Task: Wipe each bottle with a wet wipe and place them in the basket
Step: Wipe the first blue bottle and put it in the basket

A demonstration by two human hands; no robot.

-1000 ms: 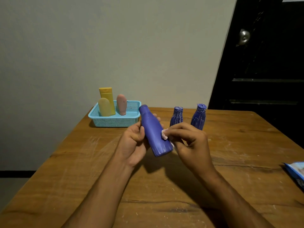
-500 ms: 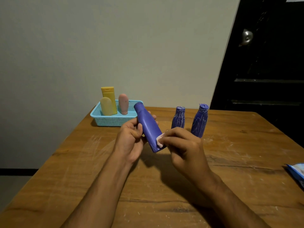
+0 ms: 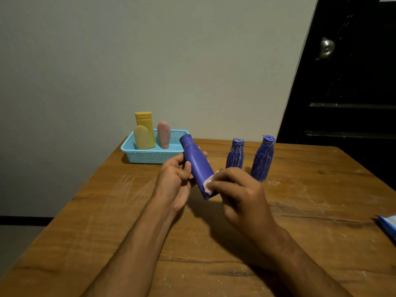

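The wooden table (image 3: 300, 211) carries the blue basket (image 3: 150, 156) beyond the left hand (image 3: 174, 185). That hand grips the blue bottle (image 3: 196, 166) at mid-body, cap tilted up and away. The right hand (image 3: 242, 196) pinches the wet wipe (image 3: 209, 184) against the bottle's lower end, below the left grip.

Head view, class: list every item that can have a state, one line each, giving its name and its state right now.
Held blue bottle: tilted, off the table, cap on, gripped by left hand.
Wet wipe: pinched by right hand, pressed on that bottle.
Two streaked blue bottles: upright on the table, unwiped.
Yellow bottles: upright in the basket.
Pink bottle: upright in the basket.
Blue packet: lying at the table's right edge.
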